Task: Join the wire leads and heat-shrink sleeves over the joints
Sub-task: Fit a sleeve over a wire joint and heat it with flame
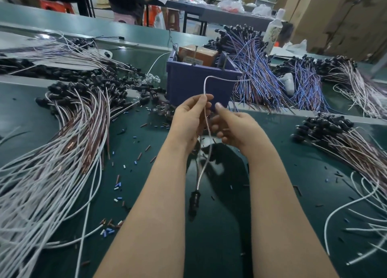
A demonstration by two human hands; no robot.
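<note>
Your left hand (188, 118) pinches the wire (204, 87) at the fingertips; your right hand (236, 129) curls just beside it, hold unclear; plug (193, 200) dangles below.

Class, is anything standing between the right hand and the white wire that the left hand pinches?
Nothing visible does: the left hand pinches the white wire, and the right hand is close beside it, in front of the blue bin.

Nothing readable tbh; white label (193, 59) on the brown box (206, 54) is a blur; bottle (274, 29) print too smeared.
</note>
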